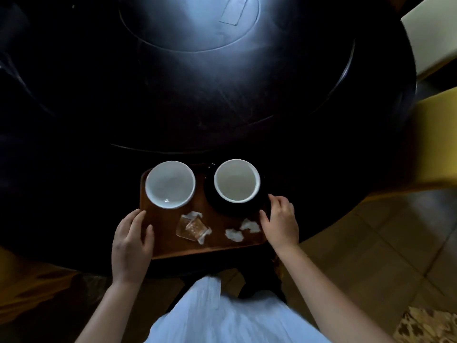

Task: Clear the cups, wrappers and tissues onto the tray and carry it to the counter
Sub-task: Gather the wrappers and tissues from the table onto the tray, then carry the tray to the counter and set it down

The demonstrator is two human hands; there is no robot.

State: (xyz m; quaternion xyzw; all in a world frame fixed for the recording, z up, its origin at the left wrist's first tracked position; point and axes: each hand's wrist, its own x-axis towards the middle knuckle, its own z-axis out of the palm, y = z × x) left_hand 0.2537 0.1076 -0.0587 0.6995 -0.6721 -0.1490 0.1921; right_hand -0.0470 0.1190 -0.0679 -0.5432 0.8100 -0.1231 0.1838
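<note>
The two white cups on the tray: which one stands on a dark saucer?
The right cup, nearest the right hand, stands on the dark saucer. The left cup sits directly on the wooden tray.

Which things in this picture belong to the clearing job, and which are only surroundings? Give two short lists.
Part of the job:
wooden tray
left cup
right cup on a dark saucer
clear wrappers
crumpled tissues
left hand and right hand, on the tray's ends

Only surroundings:
dark round table
yellow chair
tiled floor
</note>
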